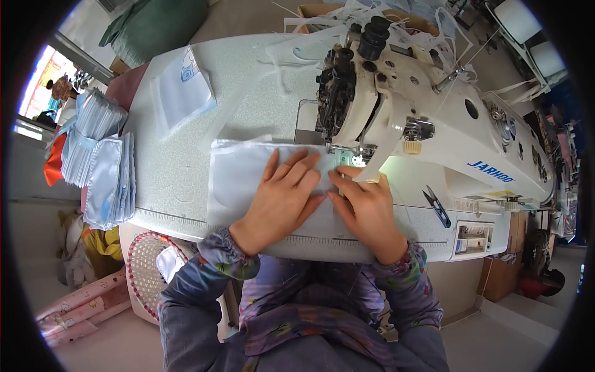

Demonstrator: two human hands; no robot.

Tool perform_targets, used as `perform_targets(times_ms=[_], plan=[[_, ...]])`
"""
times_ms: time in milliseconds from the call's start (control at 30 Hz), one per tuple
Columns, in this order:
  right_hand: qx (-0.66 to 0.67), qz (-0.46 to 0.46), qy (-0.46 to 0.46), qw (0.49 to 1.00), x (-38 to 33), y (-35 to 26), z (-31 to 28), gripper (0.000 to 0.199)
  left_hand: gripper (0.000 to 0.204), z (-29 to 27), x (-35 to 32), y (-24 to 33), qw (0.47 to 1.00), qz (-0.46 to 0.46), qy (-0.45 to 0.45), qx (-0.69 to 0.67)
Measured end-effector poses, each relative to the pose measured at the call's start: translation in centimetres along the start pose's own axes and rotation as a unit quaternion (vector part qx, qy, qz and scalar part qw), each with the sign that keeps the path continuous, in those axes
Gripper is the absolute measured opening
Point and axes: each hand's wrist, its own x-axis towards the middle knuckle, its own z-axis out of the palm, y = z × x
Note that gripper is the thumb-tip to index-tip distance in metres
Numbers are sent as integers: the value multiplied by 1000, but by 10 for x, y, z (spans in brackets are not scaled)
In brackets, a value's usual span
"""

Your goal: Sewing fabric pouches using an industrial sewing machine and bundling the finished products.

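A pale blue-white fabric piece [235,180] lies flat on the sewing table, its upper edge running toward the needle area of a white sewing machine [427,118]. My left hand [288,189] rests flat on the fabric with its fingers spread. Close to the machine's lit presser foot [347,156], my right hand [365,208] bears on the fabric's right end, fingers bent. The right fingertips lie partly behind a machine part, so whether they pinch the cloth is hidden.
Thread snips [437,206] lie right of my right hand. Another printed fabric piece [183,93] is at the table's far left. Stacked fabric pieces [102,142] hang over the left edge, above a woven basket [145,273]. White scraps [396,18] pile up behind the machine.
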Motion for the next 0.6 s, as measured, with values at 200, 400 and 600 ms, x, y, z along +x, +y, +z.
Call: perform_targets(times_ms=[200, 400, 600], plan=[[6, 6, -4, 1000, -9, 2, 4, 32, 44, 3, -4, -2, 998, -7, -17, -56], [-34, -9, -12, 999, -5, -1, 3, 37, 46, 1, -6, -7, 997, -19, -5, -78], [-26, -17, -22, 999, -2, 4, 2, 39, 64, -59, 24, -76, 995, -87, 7, -39]])
